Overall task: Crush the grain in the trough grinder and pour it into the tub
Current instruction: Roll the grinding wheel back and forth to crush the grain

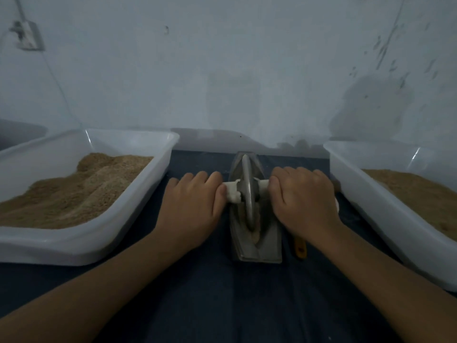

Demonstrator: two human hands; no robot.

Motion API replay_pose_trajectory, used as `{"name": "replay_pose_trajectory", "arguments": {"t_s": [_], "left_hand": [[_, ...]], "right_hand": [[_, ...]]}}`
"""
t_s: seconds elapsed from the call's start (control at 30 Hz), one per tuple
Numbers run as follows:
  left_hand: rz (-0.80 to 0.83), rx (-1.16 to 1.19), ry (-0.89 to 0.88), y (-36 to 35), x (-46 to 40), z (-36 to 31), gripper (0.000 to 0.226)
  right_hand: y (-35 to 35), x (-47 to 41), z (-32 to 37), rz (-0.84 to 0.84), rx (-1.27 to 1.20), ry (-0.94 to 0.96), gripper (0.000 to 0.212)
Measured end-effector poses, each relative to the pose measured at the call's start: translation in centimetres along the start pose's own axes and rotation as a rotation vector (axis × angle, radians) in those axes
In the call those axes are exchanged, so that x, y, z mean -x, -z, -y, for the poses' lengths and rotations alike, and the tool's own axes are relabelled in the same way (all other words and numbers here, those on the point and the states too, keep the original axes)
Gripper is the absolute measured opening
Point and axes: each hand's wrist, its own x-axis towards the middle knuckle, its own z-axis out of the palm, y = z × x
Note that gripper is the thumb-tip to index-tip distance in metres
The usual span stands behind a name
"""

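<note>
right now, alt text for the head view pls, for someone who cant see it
A left hand and right hand grip the white axle ends of a metal wheel standing in a grain-filled trough grinder on dark cloth, between two white tubs of brown meal.

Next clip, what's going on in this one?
A person is crushing grain in a metal trough grinder on a dark cloth. The left hand and right hand each grip an end of the white axle handle, with the grinding wheel standing in the trough over pale grain. White tubs of brown grain sit at left and right. Nothing is being poured yet.
</note>
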Motion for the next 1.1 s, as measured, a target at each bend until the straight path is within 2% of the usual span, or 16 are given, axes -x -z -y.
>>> {"name": "replay_pose_trajectory", "arguments": {"t_s": [0.13,0.23,0.37,0.57,0.67,0.73,0.9,1.1], "left_hand": [[0.053,-0.088,0.028,-1.9,-3.0,0.5,0.035],[0.131,-0.244,-0.022,-3.8,-5.3,0.7,0.023],[0.177,-0.231,-0.07,-5.3,-6.8,1.4,0.016],[0.079,-0.197,-0.039,-4.8,-5.7,1.2,0.027],[0.05,-0.164,0.007,-3.4,-4.5,0.5,0.029],[0.027,-0.107,0.058,-2.3,-3.3,0.2,0.035],[-0.039,-0.062,0.018,0.8,0.5,-0.8,0.025],[-0.042,-0.021,0.027,0.5,1.2,-0.5,0.02]], "right_hand": [[-2.2,-2.4,-1.1,0.191,0.101,-0.022,0.048],[-3.9,-4.7,-2.1,0.28,0.079,-0.046,0.05],[-5.0,-6.9,-2.7,0.37,0.081,-0.027,0.047],[-4.6,-5.6,-2.2,0.294,0.074,-0.058,0.054],[-3.7,-4.0,-1.5,0.227,0.072,-0.128,0.046],[-2.7,-2.5,-0.9,0.147,0.005,-0.11,0.043],[0.1,0.6,-0.3,0.012,-0.069,-0.034,0.031],[0.5,0.7,0.0,-0.025,-0.009,0.015,0.03]]}}
